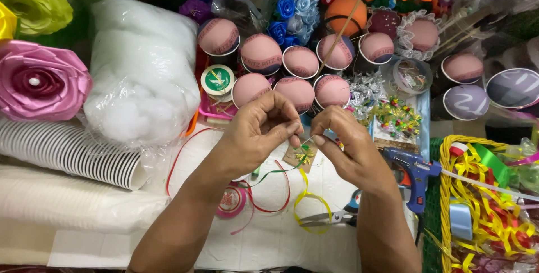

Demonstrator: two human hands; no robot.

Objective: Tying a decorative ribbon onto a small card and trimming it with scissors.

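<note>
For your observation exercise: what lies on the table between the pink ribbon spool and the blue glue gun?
In the head view, between the spool and the glue gun lie curls of red ribbon and yellow ribbon, then scissors, with the right forearm crossing above.

Two bare, sleeveless forearms, unadorned hands

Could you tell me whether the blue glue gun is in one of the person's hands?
No, the blue glue gun lies on the table beside the right hand, and both hands pinch thin ribbon.

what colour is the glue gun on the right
Blue glue gun with an orange trigger, seen in the head view.
</note>
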